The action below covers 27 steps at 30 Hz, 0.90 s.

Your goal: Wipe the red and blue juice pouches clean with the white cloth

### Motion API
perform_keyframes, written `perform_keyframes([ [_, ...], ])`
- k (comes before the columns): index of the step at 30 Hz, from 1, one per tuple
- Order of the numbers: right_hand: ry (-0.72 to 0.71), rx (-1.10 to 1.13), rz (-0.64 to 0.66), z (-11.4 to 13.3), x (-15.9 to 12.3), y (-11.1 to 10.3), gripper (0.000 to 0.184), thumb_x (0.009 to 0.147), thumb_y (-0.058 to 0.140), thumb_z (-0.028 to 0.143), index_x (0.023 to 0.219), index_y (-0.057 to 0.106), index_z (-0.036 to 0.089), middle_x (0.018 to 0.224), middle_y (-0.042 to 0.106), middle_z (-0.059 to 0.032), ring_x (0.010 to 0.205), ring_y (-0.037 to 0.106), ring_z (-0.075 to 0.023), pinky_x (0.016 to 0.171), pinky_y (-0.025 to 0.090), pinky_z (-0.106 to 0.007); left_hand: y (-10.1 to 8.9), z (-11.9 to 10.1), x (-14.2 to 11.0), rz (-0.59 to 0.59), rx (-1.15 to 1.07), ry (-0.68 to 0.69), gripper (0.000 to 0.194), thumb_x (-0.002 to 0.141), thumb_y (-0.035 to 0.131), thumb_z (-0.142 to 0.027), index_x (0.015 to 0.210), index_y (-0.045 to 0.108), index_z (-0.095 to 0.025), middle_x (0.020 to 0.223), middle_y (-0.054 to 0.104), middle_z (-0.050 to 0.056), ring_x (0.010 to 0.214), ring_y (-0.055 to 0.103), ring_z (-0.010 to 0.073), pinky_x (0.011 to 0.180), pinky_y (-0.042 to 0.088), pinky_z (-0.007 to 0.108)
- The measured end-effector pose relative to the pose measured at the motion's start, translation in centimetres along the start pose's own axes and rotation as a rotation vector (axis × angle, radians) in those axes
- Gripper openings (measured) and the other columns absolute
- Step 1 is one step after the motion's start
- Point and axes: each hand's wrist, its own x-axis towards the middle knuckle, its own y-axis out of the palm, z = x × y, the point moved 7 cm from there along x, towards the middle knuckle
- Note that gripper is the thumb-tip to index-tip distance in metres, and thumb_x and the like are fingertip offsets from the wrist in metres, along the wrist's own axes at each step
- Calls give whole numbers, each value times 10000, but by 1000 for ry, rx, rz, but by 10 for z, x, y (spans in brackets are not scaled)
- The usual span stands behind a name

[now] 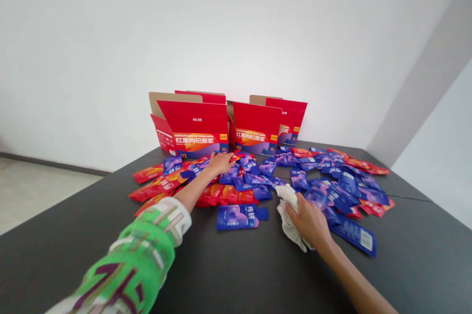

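Note:
My left hand (220, 162) reaches over a heap of red and blue pouches in front of the boxes. Its fingers look stretched out on the heap, touching or close by a red pouch (235, 157); the fingertips are partly hidden. A crumpled white cloth (289, 211) is gripped in my right hand (309, 220), just above the table beside the right-hand heap. Between my hands, a single blue pouch (238, 217) lies flat on the dark table. Another blue pouch (354, 235) lies to the right of my right hand.
Open red cartons stand at the back, including a front left carton (197, 129) and a middle carton (256, 129), flaps raised. More pouches (332, 166) are spread on the right of the black table (228, 274). A white wall (236, 24) rises behind.

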Motion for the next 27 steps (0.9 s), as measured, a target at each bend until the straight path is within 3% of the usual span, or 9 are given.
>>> perform_keyframes([
  [4,21,-3,26,-3,3,-3,258,896,398,426,977,492,200,933,660,-62,849,623,-208,579,292,-249,-21,-17,-6,-129,-24,52,380,874,525,-342,1201,480,-153,1216,508,101,1088,509,244,915,417,466],
  [8,31,-17,27,-7,6,-6,264,895,395,438,961,494,202,910,656,-55,834,620,-208,575,286,-251,-51,-48,-17,-239,-85,103,555,800,574,-456,1198,401,-111,1168,502,133,1106,484,258,914,397,368],
  [12,41,-15,29,-8,6,-8,289,893,389,459,966,497,201,918,653,-62,844,613,-209,590,293,-253,-83,-78,-49,-310,-159,45,795,693,559,-666,1203,320,-104,988,558,113,915,576,287,728,431,341],
  [15,32,-6,36,-7,5,-9,283,892,395,452,977,501,204,924,655,-54,855,612,-205,601,298,-252,-98,-99,-80,-319,-301,-10,847,584,617,-710,1154,356,-141,905,582,79,826,597,278,666,406,315],
  [18,21,7,43,-7,5,-9,279,893,397,444,991,502,204,941,659,-49,865,612,-202,610,302,-251,-95,-120,-105,-223,-504,24,665,613,617,-668,1037,437,-188,874,593,33,791,592,235,644,391,288],
  [22,27,19,52,-8,5,-9,303,886,408,449,1004,510,189,928,665,-68,862,617,-206,608,303,-250,-64,-135,-127,72,-951,-44,457,647,650,-569,874,541,-188,778,610,7,724,581,196,610,409,275],
  [24,29,27,51,-9,5,-9,312,884,411,450,1014,510,185,928,667,-76,873,615,-207,619,309,-249,-49,-141,-137,208,-1139,-82,432,646,683,-514,892,571,-176,786,643,19,699,600,184,597,441,269],
  [27,28,42,49,-9,5,-9,319,883,407,460,1012,510,187,938,666,-78,882,613,-207,634,320,-248,-38,-145,-151,302,-1265,-124,425,676,683,-468,960,585,-167,821,680,44,699,637,182,615,489,276],
])
